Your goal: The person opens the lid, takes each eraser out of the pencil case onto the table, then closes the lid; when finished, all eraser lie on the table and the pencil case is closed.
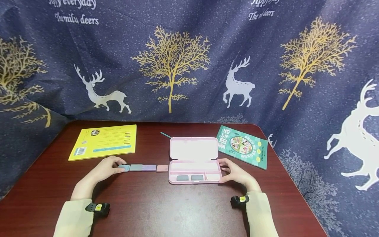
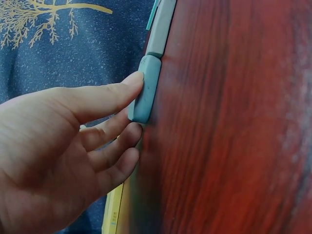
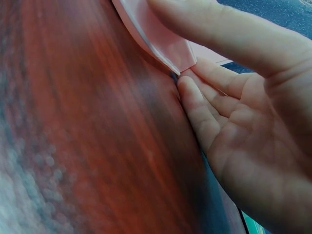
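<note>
My left hand (image 1: 108, 169) pinches a blue eraser (image 2: 147, 90) between thumb and fingers at the left end of a row on the table. Touching that eraser is a grey-green eraser (image 1: 136, 167), followed by a purple eraser (image 1: 149, 168) and a pink eraser (image 1: 162, 168). To the right of the row lies a pink pencil case (image 1: 185, 167) with its lid (image 1: 193, 148) raised. Two grey-blue erasers (image 1: 182, 178) and a whitish piece (image 1: 212, 176) lie in its front compartments. My right hand (image 1: 236, 171) grips the case's right end, thumb near the front corner.
A yellow book (image 1: 109, 141) lies at the back left of the dark red-brown table (image 1: 142, 207). At the back right, a green book (image 1: 242, 146) sits beside the lid. A thin teal stick (image 1: 165, 134) pokes out behind the case. A printed cloth (image 1: 189, 65) hangs behind.
</note>
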`<move>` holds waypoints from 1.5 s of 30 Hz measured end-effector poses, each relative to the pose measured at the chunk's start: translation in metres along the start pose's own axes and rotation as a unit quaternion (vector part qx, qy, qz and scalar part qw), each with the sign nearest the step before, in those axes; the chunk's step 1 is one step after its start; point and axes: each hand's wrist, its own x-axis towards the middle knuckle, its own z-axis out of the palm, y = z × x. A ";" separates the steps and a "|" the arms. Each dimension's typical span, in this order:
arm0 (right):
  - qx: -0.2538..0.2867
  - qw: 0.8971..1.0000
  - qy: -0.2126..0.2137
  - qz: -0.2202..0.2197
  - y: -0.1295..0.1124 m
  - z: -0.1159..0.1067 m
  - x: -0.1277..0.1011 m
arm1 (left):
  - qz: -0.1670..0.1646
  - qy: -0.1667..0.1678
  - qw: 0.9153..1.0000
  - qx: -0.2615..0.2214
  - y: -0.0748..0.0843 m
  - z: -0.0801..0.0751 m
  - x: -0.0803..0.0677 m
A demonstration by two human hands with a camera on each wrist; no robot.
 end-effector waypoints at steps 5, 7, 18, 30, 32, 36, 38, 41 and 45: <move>-0.003 1.000 -0.001 0.002 0.000 0.000 0.000 | -0.008 0.003 1.000 -0.007 0.000 0.000 -0.001; -0.004 1.000 -0.001 0.002 0.000 0.000 0.000 | -0.006 0.003 1.000 -0.007 -0.001 0.000 0.000; -0.004 1.000 0.002 0.006 -0.002 0.000 0.002 | -0.014 -0.004 1.000 -0.011 -0.001 -0.002 0.001; 0.001 1.000 0.000 0.004 -0.001 -0.001 0.003 | 0.023 0.013 1.000 -0.012 0.007 0.000 0.007; 0.001 1.000 -0.001 0.003 -0.001 -0.001 0.003 | 0.034 0.018 0.999 -0.009 0.012 0.000 0.009; 0.003 1.000 -0.003 0.002 0.000 -0.001 0.003 | 0.051 0.036 0.998 -0.005 0.022 0.006 0.014; 0.005 1.000 -0.003 0.002 0.001 -0.001 0.002 | 0.060 0.047 0.997 -0.004 0.027 0.009 0.018; 0.007 1.000 -0.003 0.002 0.002 -0.002 0.002 | 0.072 0.060 0.996 -0.006 0.036 0.015 0.024; 0.006 1.000 -0.003 0.002 0.002 -0.001 0.002 | 0.088 0.057 0.994 -0.011 0.050 0.021 0.030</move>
